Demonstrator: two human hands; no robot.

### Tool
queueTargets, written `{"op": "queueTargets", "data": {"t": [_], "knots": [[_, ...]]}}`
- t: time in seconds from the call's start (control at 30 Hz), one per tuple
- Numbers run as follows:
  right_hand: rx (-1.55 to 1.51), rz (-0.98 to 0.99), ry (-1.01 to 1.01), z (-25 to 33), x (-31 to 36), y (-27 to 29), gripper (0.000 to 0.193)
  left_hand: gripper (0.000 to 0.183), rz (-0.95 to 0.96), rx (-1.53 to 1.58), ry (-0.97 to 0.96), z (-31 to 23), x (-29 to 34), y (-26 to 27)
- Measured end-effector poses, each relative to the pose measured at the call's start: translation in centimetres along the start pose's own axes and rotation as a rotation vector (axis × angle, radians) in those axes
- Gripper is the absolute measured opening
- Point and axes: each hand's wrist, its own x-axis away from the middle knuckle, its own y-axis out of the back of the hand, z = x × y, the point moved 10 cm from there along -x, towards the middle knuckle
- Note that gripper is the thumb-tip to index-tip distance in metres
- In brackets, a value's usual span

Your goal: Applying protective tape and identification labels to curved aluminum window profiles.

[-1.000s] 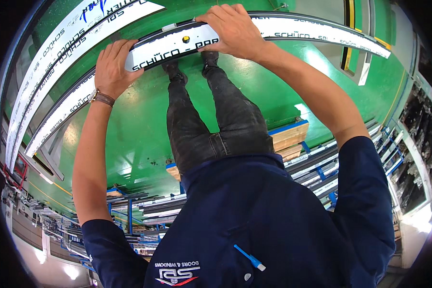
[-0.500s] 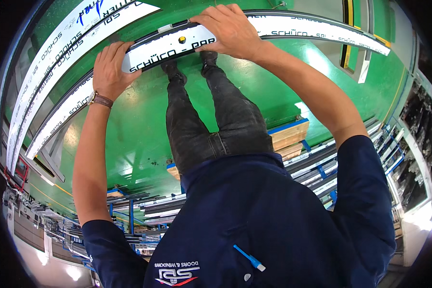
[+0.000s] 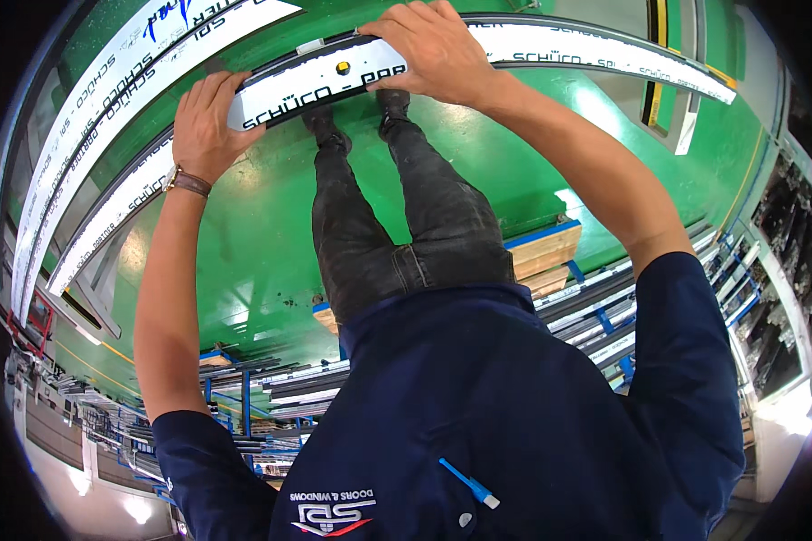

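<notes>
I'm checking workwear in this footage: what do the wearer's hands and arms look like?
The left hand and right hand are ungloved. The left sleeve and right sleeve are short and dark navy, the left with a small white mark. A brown strap with a metallic part circles the left wrist; nothing shows on the right one.

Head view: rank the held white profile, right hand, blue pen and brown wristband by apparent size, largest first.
1. Held white profile
2. Right hand
3. Blue pen and brown wristband: too alike to rank
</notes>
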Motion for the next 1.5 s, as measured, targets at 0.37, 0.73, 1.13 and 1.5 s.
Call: {"op": "queueTargets", "data": {"t": [0.37,0.73,1.13,1.5], "knots": [[-0.032,-0.014,-0.025,-0.3,0.2,-0.1,0.073,0.072,-0.064,-0.004,-0.046,-0.3,0.0,0.5],[-0.024,0.019,-0.043,-0.5,0.2,-0.5,0.074,0.073,-0.049,-0.006,-0.037,-0.2,0.0,0.4],[-0.012,0.049,-0.059,-0.6,0.1,-0.6,0.072,0.074,-0.046,-0.006,-0.041,-0.2,0.0,0.2],[0.006,0.041,-0.048,-0.4,0.2,-0.5,0.073,0.071,-0.056,-0.01,-0.041,-0.3,0.1,0.4]]}}
